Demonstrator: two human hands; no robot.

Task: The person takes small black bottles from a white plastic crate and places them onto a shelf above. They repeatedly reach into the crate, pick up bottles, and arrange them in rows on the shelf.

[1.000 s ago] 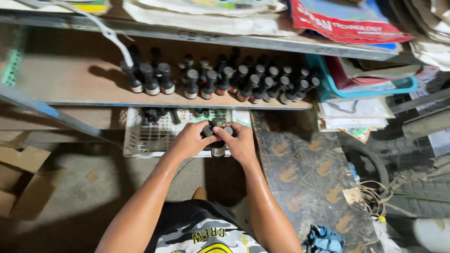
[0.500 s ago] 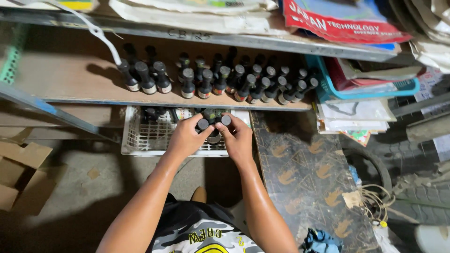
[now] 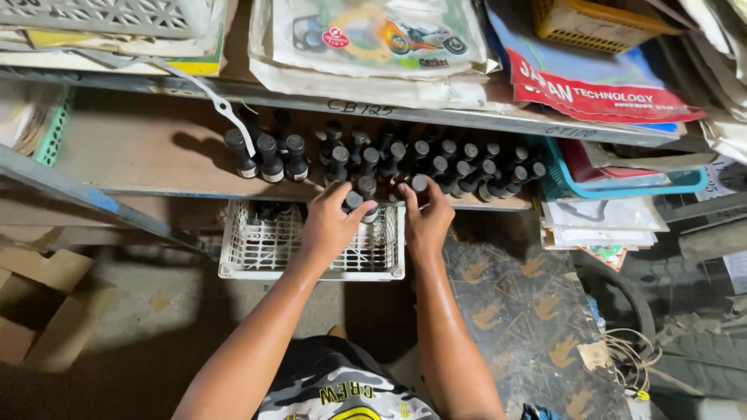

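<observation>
At the front lip of a low wooden shelf (image 3: 156, 167), a person's left hand (image 3: 331, 225) and right hand (image 3: 424, 222) each close around small dark bottles (image 3: 358, 194) with grey caps, the left gripping two of them near its fingertips, the right pinching one bottle (image 3: 419, 184) at thumb and forefinger; just beyond both hands stands a tight crowd of like bottles (image 3: 451, 163), shoulder to shoulder along the shelf; directly under the hands sits a white plastic basket (image 3: 257, 257) on the floor, a few more bottles in its far corner. The risk, by the look of it, lies in the crowding; a knuckle brushing the front row could tip one bottle into the next and send several over the edge; two bottles held in one hand could also slip, dropping into the basket or past its rim onto the concrete floor (image 3: 132, 327).
</observation>
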